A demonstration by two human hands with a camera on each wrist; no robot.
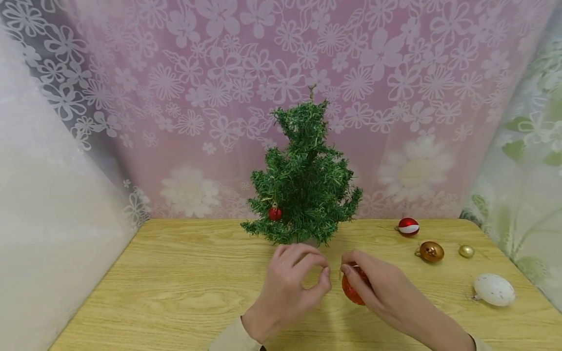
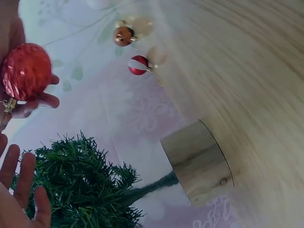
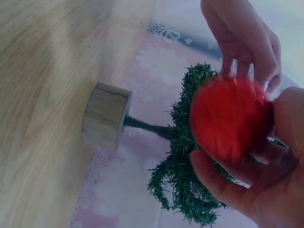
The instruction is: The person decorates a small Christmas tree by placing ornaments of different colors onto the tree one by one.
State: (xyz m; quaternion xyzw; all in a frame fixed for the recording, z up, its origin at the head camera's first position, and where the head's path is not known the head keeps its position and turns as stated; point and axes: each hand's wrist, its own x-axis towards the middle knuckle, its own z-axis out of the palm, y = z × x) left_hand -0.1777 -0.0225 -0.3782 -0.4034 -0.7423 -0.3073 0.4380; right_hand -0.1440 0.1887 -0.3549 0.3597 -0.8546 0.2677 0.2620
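The right hand holds a shiny red Christmas ball, low over the table in front of the tree. A thin gold thread shows near its thumb and forefinger; in the left wrist view the ball has a gold cap. Just left of the ball is the left hand, thumb and forefinger bent into a ring with their tips close together. I cannot tell whether a thread lies between those tips. Behind both hands rises a small green artificial Christmas tree with a little red ball hanging at its lower left.
On the table, to the right, lie a red-and-white ball, a copper-brown ball, a small gold ball and a speckled white ball. The tree's round wooden base stands on the tabletop. A floral curtain hangs behind.
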